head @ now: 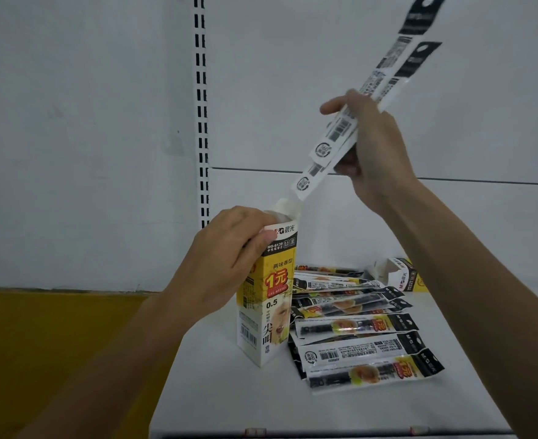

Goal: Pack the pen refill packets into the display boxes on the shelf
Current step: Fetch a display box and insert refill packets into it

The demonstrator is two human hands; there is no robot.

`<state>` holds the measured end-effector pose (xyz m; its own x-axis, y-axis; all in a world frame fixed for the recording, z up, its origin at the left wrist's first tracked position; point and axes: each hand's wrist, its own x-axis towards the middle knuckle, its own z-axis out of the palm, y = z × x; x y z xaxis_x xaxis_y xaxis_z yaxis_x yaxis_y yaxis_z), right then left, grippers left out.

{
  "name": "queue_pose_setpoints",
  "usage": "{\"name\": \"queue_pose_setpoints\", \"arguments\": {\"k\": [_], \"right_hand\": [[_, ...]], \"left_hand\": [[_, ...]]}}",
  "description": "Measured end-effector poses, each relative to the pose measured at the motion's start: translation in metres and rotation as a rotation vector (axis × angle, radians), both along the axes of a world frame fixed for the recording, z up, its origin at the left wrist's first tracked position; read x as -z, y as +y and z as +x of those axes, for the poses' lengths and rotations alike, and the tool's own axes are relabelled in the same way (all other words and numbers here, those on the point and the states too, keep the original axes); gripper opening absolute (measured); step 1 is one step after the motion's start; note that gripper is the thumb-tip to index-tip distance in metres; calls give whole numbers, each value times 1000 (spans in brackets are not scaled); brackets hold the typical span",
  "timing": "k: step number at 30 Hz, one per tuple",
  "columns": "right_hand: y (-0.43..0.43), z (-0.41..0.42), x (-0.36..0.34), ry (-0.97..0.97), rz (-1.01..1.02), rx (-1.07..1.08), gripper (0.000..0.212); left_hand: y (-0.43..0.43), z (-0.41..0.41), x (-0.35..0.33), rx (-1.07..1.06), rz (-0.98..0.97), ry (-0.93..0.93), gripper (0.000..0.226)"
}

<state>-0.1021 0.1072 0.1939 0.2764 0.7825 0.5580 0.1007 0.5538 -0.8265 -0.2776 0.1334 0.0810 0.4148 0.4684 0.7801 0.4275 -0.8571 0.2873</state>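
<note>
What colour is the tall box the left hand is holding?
Yellow and white with a black top band: the display box, in the head view.

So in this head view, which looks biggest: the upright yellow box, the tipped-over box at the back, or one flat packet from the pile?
1. Upright yellow-and-white cardboard box
2. Flat plastic refill packet
3. Tipped-over box, though it sits farther away and partly hidden, so that is unsure.

The left hand curls closed, fingers bent, thumb pressed forward — its forearm reaching up from below. The right hand is raised higher, fingers clenched — wrist bent, forearm stretched diagonally.
</note>
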Motion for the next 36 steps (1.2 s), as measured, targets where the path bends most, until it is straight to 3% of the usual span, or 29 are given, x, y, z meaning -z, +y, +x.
{"name": "queue_pose_setpoints", "arguments": {"k": [7,14,16,18,21,24,27,33,36], "right_hand": [[14,-9,16,-419,23,123,26],[17,-10,39,-925,-122,10,23],[17,-7,41,-877,-163,-62,15],[14,-5,37,-704,-157,-121,20],[10,-5,28,-456,19,-106,13],[11,-5,31,-657,-1,3,4],[17,-2,42,-883,-173,38,22],[17,-3,39,-603,5,53,23],[15,-8,41,-705,12,107,7]], "left_hand": [[-1,4,0,-36,-30,25,50],[-1,2,3,-22,-26,5,48],[-1,3,3,-4,-35,-28,48],[-1,3,4,-8,-33,-35,50],[-1,4,6,-23,-29,-24,51],[-2,7,7,-30,-28,-48,48],[-1,9,6,-14,-58,-67,46],[0,6,11,-25,-28,-23,46],[0,6,10,-7,-20,-28,46]]}}
